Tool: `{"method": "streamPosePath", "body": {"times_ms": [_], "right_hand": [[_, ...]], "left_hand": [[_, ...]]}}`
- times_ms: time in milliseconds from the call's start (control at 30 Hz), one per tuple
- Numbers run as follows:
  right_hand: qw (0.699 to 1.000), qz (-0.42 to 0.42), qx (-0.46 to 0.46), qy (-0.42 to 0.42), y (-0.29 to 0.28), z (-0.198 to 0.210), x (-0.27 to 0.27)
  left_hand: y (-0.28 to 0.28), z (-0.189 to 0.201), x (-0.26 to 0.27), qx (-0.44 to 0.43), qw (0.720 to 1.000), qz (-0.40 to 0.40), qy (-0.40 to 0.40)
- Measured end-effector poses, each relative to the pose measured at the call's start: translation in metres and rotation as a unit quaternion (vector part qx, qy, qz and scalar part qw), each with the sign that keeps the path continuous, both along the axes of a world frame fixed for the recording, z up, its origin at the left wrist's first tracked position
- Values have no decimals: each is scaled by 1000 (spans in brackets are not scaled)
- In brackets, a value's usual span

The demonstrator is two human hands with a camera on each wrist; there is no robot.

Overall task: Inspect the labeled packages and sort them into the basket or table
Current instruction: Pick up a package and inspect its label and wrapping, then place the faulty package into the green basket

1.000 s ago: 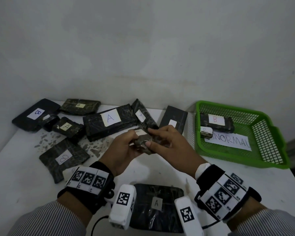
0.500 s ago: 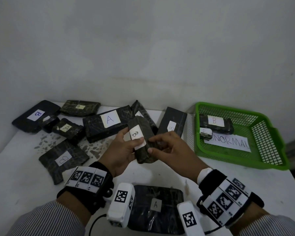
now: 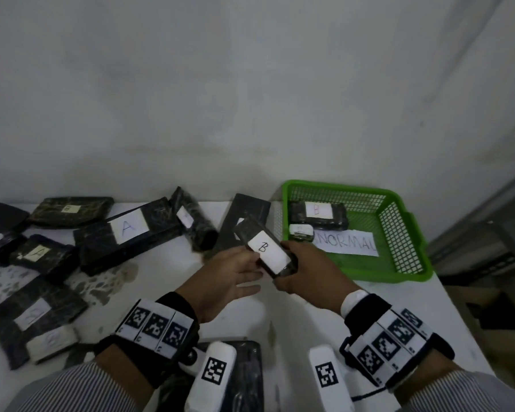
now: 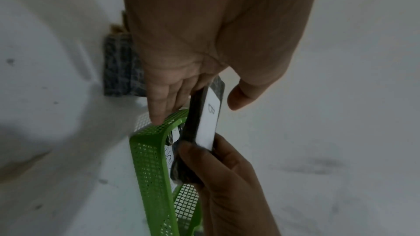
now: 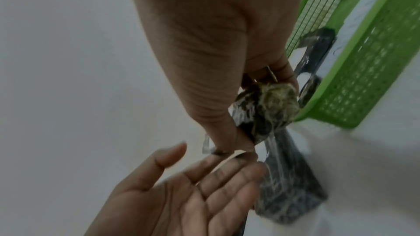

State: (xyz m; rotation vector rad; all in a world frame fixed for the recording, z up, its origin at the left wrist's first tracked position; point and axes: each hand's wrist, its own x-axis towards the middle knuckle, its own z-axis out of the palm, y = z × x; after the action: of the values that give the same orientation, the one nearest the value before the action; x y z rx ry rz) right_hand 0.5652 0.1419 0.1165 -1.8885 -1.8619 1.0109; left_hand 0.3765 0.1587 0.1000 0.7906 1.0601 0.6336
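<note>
A dark wrapped package with a white label marked B [image 3: 268, 251] is held up just left of the green basket [image 3: 333, 185]. My right hand [image 3: 289, 269] grips its near end, thumb and fingers curled round it [image 5: 270, 109]. Beside it on the left, my left hand [image 3: 244, 272] lies with straight fingers and the palm turned up. In the left wrist view the thumb stands apart from the label [image 4: 209, 114] and the fingers lie behind the package. The right wrist view shows the left palm [image 5: 193, 177] spread and holding nothing.
The basket holds a B package [image 3: 315, 214], a small package [image 3: 301, 231] and a paper sign [image 3: 345, 245]. Several dark labelled packages lie over the table's left and back, among them a long A package [image 3: 128, 230]. Another package [image 3: 247, 373] lies between my wrists.
The package was turned label up and carried right toward the basket. My left hand let go and spread its fingers; my right hand kept its grip.
</note>
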Motion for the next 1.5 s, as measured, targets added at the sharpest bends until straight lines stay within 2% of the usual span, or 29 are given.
{"method": "streamPosePath", "body": {"times_ms": [133,233,300,367,467,533,667,733,900,967,1133,1300,1500], "right_hand": [[998,-19,19,-57,11,4,69],[992,-29,21,-123,30,-7,118],[983,-11,-11,-183,44,-17,143],[980,13,-41,-195,56,-26,165],[974,71,-82,-201,70,-37,177],[968,108,-92,-208,80,-46,175],[960,155,-125,-195,97,-67,163],[961,147,-140,-188,103,-75,160],[958,141,-112,-223,102,-88,153],[953,143,-95,-248,99,-88,148],[954,135,-102,-247,100,-72,140],[988,77,1,-131,95,-49,109],[987,140,59,-45,75,-23,25]], "left_hand": [[17,-5,39,46,992,-49,111],[33,-18,62,94,976,-37,192],[41,-26,69,125,962,-7,241],[51,-35,81,132,954,14,268],[61,-46,93,114,950,-10,290],[66,-55,98,99,956,-10,275],[71,-66,102,104,950,1,294],[71,-68,102,99,953,7,287],[71,-71,101,105,955,16,276],[70,-70,100,109,957,16,269],[62,-64,92,100,968,-6,231],[44,-60,60,96,969,-3,229],[7,-56,-21,92,956,36,276]]}}
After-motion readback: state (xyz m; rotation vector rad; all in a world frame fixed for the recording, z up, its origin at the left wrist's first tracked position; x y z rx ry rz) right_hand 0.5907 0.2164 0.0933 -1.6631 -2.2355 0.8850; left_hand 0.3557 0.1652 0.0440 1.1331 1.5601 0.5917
